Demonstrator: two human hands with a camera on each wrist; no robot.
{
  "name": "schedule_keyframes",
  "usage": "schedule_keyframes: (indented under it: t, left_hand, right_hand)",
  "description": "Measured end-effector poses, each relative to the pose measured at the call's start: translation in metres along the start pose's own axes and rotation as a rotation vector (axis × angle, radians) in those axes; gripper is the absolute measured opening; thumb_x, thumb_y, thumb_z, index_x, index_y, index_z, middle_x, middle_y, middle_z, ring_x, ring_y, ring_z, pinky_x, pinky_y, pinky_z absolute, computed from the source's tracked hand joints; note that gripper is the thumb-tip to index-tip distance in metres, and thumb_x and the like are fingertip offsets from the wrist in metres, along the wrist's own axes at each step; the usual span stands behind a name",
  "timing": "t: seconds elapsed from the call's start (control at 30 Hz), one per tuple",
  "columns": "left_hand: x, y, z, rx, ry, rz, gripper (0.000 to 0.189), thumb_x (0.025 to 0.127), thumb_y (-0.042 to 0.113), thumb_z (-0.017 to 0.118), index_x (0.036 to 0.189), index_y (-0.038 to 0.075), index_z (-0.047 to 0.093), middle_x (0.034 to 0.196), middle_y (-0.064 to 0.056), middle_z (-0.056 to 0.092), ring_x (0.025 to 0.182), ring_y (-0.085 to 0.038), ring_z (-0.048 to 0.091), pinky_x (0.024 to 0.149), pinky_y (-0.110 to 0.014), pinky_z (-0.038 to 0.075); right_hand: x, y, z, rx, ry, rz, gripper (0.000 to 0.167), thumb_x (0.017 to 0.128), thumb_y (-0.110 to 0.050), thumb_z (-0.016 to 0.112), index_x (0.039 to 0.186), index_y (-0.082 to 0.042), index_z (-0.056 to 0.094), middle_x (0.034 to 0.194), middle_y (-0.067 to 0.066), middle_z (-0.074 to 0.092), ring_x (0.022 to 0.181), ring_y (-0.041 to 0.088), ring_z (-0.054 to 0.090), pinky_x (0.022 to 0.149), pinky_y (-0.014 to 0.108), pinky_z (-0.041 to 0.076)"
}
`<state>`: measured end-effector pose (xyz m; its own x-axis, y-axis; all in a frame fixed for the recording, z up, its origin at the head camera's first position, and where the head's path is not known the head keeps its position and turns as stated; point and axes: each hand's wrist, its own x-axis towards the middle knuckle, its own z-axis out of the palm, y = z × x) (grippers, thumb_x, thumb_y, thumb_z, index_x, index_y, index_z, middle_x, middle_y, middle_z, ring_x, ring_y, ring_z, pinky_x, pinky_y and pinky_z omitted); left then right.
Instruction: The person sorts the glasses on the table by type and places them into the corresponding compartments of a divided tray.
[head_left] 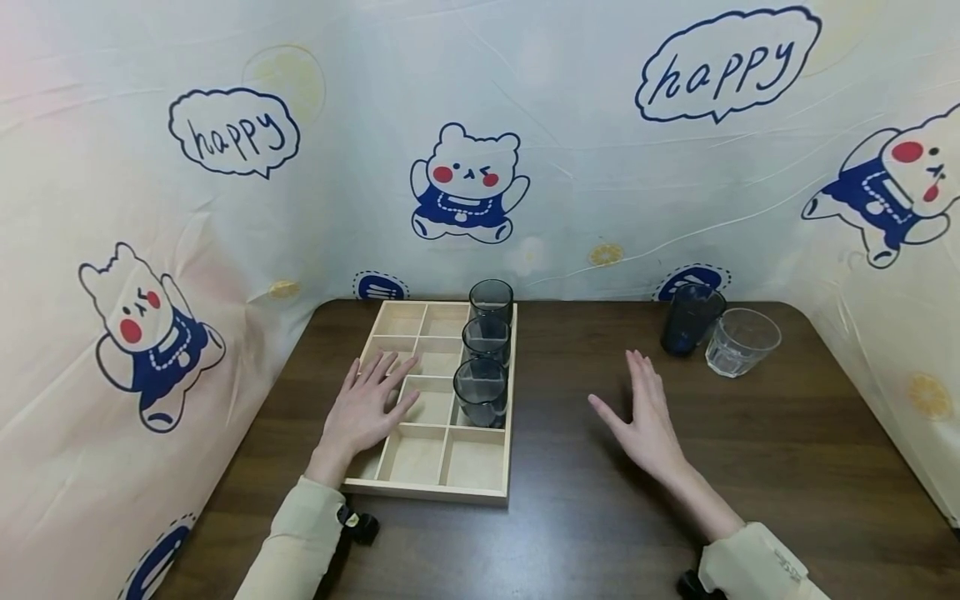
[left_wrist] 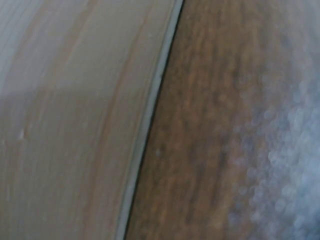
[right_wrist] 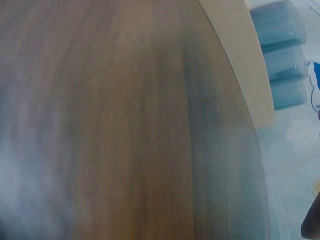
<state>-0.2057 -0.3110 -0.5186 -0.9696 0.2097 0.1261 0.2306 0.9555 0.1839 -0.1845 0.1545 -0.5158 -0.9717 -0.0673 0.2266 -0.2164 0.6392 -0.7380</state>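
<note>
A light wooden divided tray [head_left: 472,493] lies on the table. Three dark tinted glasses stand in a row along its right column: a near glass [head_left: 480,392], a middle glass [head_left: 486,337] and a far glass [head_left: 491,298]. My left hand [head_left: 362,414] lies over the tray's left side with fingers spread, holding nothing; some compartments are hidden under it. To the right of the tray, my right hand [head_left: 647,425] is held above the table, fingers straight and thumb apart, with nothing in it. In the left wrist view the tray's wooden side [left_wrist: 75,120] fills the left part.
At the back right of the brown table [head_left: 585,533] stand a dark glass [head_left: 692,321] and a clear glass [head_left: 741,343], close together. A printed cloth [head_left: 585,183] hangs behind the table and along both sides.
</note>
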Motion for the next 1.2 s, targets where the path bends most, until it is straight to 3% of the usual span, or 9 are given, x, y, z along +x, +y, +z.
schedule_keyframes:
  t: [0.2, 0.5, 1.0, 1.2]
  left_hand:
    - [0.000, 0.000, 0.000, 0.001, 0.005, 0.000, 0.068, 0.109, 0.064, 0.052, 0.170, 0.036, 0.042, 0.177, -0.012, 0.041, 0.170, -0.040, 0.027, 0.139, -0.069, 0.013]
    - [0.000, 0.000, 0.000, 0.004, 0.001, -0.002, 0.069, 0.109, 0.065, 0.050, 0.171, 0.036, 0.041, 0.178, -0.012, 0.041, 0.170, -0.040, 0.027, 0.139, -0.068, 0.012]
    - [0.000, -0.001, 0.000, 0.010, 0.001, -0.001, 0.069, 0.109, 0.067, 0.048, 0.171, 0.036, 0.041, 0.178, -0.012, 0.040, 0.170, -0.040, 0.027, 0.139, -0.069, 0.014]
    - [0.000, 0.000, 0.000, 0.001, 0.002, -0.001, 0.069, 0.109, 0.067, 0.049, 0.171, 0.036, 0.041, 0.178, -0.012, 0.040, 0.170, -0.040, 0.026, 0.139, -0.068, 0.012]
  right_hand:
    - [0.006, 0.016, -0.013, -0.058, 0.106, 0.068, 0.100, 0.102, -0.038, 0.077, 0.173, 0.004, 0.021, 0.179, 0.035, 0.020, 0.167, 0.057, 0.017, 0.135, 0.074, 0.018]
    - [0.015, 0.039, -0.031, -0.120, 0.116, 0.115, 0.105, 0.103, -0.042, 0.075, 0.173, 0.007, 0.014, 0.177, 0.039, 0.016, 0.165, 0.061, 0.017, 0.132, 0.077, 0.021]
    - [0.034, 0.061, -0.041, -0.100, 0.054, 0.271, 0.110, 0.106, -0.047, 0.068, 0.170, 0.014, 0.003, 0.177, 0.043, 0.009, 0.168, 0.057, 0.011, 0.138, 0.068, 0.017]
    - [0.044, 0.068, -0.045, -0.037, 0.001, 0.336, 0.117, 0.107, -0.054, 0.064, 0.169, 0.013, -0.010, 0.178, 0.040, -0.005, 0.170, 0.054, 0.001, 0.140, 0.064, 0.011]
